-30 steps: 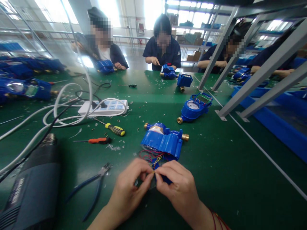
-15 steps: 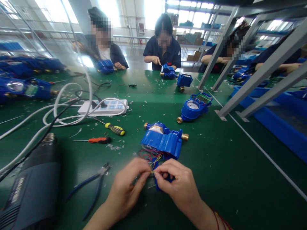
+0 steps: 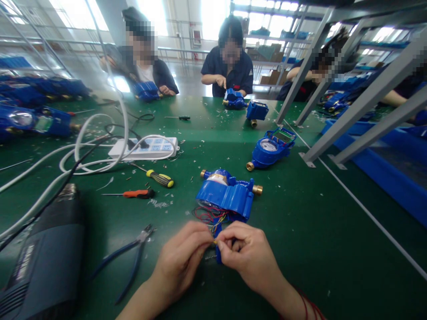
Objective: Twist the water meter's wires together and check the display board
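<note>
A blue water meter [image 3: 222,195] with brass end fittings lies on the green table just beyond my hands. Thin red, yellow and dark wires [image 3: 206,214] come out of its near side. My left hand [image 3: 183,255] and my right hand [image 3: 248,253] meet fingertip to fingertip, both closed in a pinch on a thin yellow wire [image 3: 215,242]. Fingers cover most of that wire. Under the fingertips sits a narrow blue part [image 3: 219,256], partly hidden. A small spring-like piece [image 3: 210,258] lies beside it.
Pliers [image 3: 140,244], an orange screwdriver [image 3: 138,194], a yellow-black screwdriver [image 3: 160,178] and a heat gun [image 3: 50,249] lie to the left. Behind them is a power strip [image 3: 156,148] with looping cables. Another meter [image 3: 271,146] stands right, near metal posts [image 3: 353,98]. Co-workers sit opposite.
My fingertips have drawn closer together over the yellow wire, with the left hand turned slightly and shifted right. The meter stays in place.
</note>
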The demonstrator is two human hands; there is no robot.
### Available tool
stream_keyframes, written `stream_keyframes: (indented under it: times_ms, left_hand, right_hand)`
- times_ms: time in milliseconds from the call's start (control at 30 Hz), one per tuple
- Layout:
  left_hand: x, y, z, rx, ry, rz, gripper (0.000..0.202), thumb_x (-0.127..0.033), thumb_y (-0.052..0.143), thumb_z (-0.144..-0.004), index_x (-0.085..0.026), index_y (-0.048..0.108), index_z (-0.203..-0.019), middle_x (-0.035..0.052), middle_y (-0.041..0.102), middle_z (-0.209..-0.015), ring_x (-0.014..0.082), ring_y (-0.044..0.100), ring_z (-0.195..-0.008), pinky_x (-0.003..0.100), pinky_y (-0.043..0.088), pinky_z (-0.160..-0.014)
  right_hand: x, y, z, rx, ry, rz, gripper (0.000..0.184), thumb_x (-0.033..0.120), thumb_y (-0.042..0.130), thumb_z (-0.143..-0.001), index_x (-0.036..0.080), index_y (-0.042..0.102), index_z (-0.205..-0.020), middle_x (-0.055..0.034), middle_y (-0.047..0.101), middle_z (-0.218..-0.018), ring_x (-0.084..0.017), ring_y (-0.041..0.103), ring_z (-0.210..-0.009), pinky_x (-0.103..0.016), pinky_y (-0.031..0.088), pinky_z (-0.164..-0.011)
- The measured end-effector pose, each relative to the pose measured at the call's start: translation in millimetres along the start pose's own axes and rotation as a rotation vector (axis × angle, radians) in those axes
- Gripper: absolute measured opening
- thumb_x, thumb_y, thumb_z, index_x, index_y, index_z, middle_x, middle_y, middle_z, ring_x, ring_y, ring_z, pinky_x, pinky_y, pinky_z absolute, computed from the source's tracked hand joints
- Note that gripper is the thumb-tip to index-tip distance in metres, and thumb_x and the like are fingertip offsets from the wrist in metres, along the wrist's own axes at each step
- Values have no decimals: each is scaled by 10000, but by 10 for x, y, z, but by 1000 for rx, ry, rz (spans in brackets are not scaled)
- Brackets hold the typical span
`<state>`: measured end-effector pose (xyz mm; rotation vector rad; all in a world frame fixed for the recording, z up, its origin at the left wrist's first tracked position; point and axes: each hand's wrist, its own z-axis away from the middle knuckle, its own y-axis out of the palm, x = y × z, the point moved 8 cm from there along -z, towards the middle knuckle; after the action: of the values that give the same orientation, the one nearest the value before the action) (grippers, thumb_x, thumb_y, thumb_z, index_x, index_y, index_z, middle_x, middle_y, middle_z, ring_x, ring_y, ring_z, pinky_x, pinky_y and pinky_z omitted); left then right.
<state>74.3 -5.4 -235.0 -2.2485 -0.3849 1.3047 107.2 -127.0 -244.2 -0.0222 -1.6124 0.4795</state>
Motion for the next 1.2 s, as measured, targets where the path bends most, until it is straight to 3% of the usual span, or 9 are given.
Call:
stream_keyframes:
  times_ms: [433,1033,1200]
  left_hand:
    - [-27,7,-14,48,52,-34,247,15,445,-813,-182,517,-943,40,539,-921,101,536,-851,178,445,-745]
    - [-20,21,-9,69,79,29,250,25,442,-814,-162,509,-966,45,536,-932,102,525,-878,196,445,-766]
    - [14,16,8,79,49,30,246,14,441,-817,-176,496,-962,30,537,-919,100,522,-882,202,437,-783]
  right_hand:
    - [-91,10,2,-3,82,-12,109,123,576,-656,126,683,-639,-4,568,-609,-84,498,-464,-178,374,-404]
    - [-111,-53,9,-45,86,34,113,134,560,-687,128,669,-658,-4,584,-626,-86,515,-488,-173,387,-416]
    - [-51,-94,3,-64,11,96,117,126,557,-705,135,668,-668,-15,604,-651,-102,551,-533,-187,431,-483]
